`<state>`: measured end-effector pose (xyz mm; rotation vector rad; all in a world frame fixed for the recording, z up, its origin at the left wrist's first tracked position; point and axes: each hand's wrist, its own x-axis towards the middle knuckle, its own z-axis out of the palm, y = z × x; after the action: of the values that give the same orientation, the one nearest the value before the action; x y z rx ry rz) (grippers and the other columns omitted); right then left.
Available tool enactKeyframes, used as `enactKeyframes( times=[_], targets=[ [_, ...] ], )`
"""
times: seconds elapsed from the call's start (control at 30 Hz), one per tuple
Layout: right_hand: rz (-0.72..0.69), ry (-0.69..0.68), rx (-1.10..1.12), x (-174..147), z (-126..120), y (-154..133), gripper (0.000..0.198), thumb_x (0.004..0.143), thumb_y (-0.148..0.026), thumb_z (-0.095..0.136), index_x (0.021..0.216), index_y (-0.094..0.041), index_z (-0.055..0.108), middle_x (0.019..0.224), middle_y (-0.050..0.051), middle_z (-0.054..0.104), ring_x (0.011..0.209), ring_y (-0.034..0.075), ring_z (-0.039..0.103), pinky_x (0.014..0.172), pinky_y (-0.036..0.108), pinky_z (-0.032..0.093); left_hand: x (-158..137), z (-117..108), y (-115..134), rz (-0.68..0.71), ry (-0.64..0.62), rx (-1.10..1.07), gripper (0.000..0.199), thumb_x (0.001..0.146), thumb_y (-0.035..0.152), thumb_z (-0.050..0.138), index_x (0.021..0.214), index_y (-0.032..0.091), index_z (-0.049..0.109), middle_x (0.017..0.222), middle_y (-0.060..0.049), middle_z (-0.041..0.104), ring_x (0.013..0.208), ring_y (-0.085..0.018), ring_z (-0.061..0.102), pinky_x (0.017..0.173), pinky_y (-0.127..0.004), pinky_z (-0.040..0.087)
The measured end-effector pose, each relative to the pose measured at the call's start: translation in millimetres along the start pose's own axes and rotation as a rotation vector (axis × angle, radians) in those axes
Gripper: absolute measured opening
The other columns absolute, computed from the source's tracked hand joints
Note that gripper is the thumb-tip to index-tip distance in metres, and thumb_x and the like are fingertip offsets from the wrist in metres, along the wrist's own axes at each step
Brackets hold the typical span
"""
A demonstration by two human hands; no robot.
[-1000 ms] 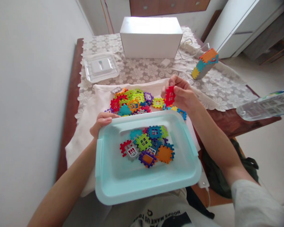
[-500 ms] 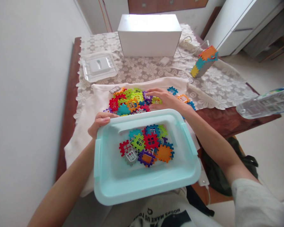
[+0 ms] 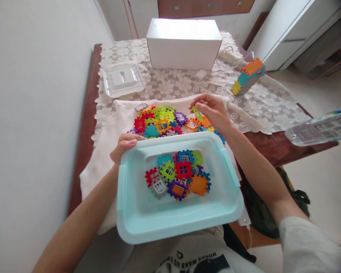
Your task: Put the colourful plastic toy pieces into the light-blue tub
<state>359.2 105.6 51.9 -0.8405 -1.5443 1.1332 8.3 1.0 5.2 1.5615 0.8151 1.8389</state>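
Over the white cloth [image 3: 108,125], the right hand [image 3: 213,112] pinches a green interlocking tile [image 3: 197,113] lifted clear of the loose pile [image 3: 161,122] — the left hand [image 3: 125,146] grips the turquoise bin [image 3: 125,212] rim, steadying it close below.

The pale aqua tub [image 3: 136,223] at the lower centre of the frame looked like smooth plastic with a soft sheen. The toy tiles [image 3: 165,122] heaped above it were bright, glossy plastic. They lay on a matt white cloth [image 3: 108,132], itself spread over a lacy, flower-patterned tablecloth [image 3: 261,106]. The table [image 3: 85,125] showed dark polished wood along its left edge. The lid [image 3: 122,79] at upper left was clear plastic, and the white box [image 3: 184,45] at top centre looked like matt cardboard.
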Motion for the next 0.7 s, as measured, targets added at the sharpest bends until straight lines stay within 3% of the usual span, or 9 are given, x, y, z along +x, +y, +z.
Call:
enactKeyframes(
  times=[0.17, 0.33, 0.4, 0.47, 0.57, 0.63, 0.7],
  targets=[
    [-0.044, -0.107, 0.392, -11, 5, -34, 0.043, 0.095, -0.066, 0.087, 0.094, -0.028, 0.069, 0.102, 0.002, 0.069, 0.1, 0.023, 0.078, 0.096, 0.044, 0.07, -3, 1, 5, 0.111, -0.013, 0.086, 0.017, 0.09, 0.043, 0.095, 0.101, 0.033, 0.088, 0.095, -0.001, 0.086, 0.081, -0.025, 0.085, 0.065, -0.036, 0.071],
    [-0.048, -0.427, 0.348, -18, 6, -40, 0.056, 0.085, -0.077, 0.091, 0.082, -0.026, 0.067, 0.085, 0.003, 0.068, 0.1, 0.03, 0.08, 0.1, 0.053, 0.069, 1, 6, 2, 0.201, -0.036, 0.109, 0.018, 0.092, 0.044, 0.094, 0.107, 0.035, 0.088, 0.1, -0.001, 0.089, 0.078, -0.024, 0.086, 0.065, -0.035, 0.071],
    [-0.032, -0.435, 0.291, -16, 6, -32, 0.061, 0.088, -0.085, 0.083, 0.082, -0.026, 0.069, 0.083, 0.004, 0.07, 0.1, 0.031, 0.08, 0.105, 0.056, 0.067, 2, 6, -1, 0.235, -0.033, 0.124, 0.021, 0.091, 0.045, 0.094, 0.109, 0.036, 0.087, 0.098, -0.001, 0.088, 0.076, -0.024, 0.086, 0.062, -0.035, 0.07],
    [-0.027, -0.323, 0.189, -12, 6, -21, 0.06, 0.095, -0.087, 0.073, 0.094, -0.027, 0.075, 0.094, 0.006, 0.076, 0.106, 0.03, 0.079, 0.109, 0.054, 0.066, 2, 6, -3, 0.236, -0.02, 0.125, 0.022, 0.091, 0.046, 0.095, 0.108, 0.036, 0.086, 0.097, -0.001, 0.088, 0.076, -0.025, 0.086, 0.061, -0.035, 0.07],
    [-0.073, -0.196, -0.194, -8, 6, 0, 0.056, 0.098, -0.076, 0.079, 0.134, -0.031, 0.079, 0.142, 0.01, 0.079, 0.14, 0.034, 0.071, 0.126, 0.057, 0.055, 0, 4, -2, 0.195, -0.017, 0.108, 0.021, 0.092, 0.047, 0.095, 0.105, 0.035, 0.085, 0.097, -0.002, 0.086, 0.078, -0.024, 0.085, 0.065, -0.036, 0.07],
    [-0.115, -0.219, -0.493, -8, 5, 14, 0.061, 0.097, -0.06, 0.087, 0.151, -0.035, 0.074, 0.165, 0.011, 0.069, 0.157, 0.038, 0.059, 0.137, 0.065, 0.04, -2, 3, 1, 0.155, -0.034, 0.101, 0.021, 0.093, 0.047, 0.095, 0.106, 0.034, 0.085, 0.1, -0.002, 0.086, 0.08, -0.024, 0.084, 0.07, -0.038, 0.071],
    [-0.137, -0.291, -0.681, -8, 3, 26, 0.053, 0.1, -0.044, 0.085, 0.152, -0.033, 0.075, 0.165, 0.012, 0.07, 0.155, 0.04, 0.061, 0.138, 0.069, 0.035, -4, 1, 4, 0.108, -0.048, 0.098, 0.019, 0.096, 0.047, 0.093, 0.107, 0.034, 0.086, 0.104, -0.003, 0.086, 0.082, -0.023, 0.083, 0.074, -0.039, 0.072]
  ],
)
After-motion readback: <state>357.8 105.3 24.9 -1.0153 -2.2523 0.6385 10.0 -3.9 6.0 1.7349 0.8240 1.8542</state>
